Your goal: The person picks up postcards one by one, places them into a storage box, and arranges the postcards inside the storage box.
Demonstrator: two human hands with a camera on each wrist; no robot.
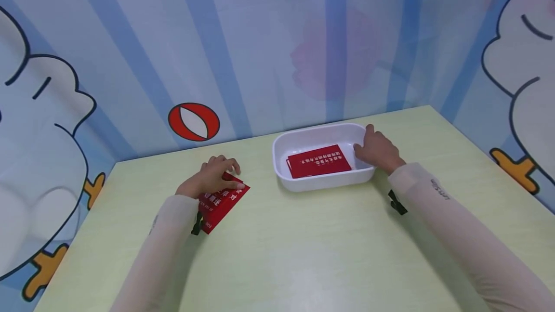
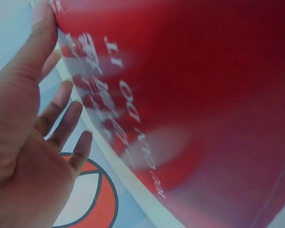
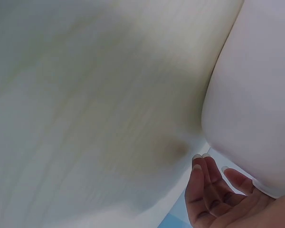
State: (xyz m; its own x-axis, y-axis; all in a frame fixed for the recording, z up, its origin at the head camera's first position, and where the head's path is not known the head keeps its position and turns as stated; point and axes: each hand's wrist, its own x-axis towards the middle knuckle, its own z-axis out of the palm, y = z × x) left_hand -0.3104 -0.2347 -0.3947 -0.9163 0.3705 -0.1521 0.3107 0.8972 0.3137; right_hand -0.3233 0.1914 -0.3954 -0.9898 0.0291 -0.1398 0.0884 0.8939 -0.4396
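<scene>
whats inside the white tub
Inside the white tub are red cards with white writing, the top one overlapping at least one more. Whatever lies beneath is mostly covered; the right grip hides part of the right end.

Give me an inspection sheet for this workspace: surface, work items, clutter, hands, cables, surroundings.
Surface: pale table with a wood-like grain and some glare near the front.
Work items: white tray on the table, with overlapping red cards lying inside; a separate red card with white print is outside it.
Clutter: nothing seen.
Left hand: holds the separate card, thumb across its printed face near an edge.
Right hand: grips the right end of the tray.
Cables: nothing seen.
Surroundings: blue striped backdrop with a red-and-white ball and white cartoon figures printed on it.
</scene>
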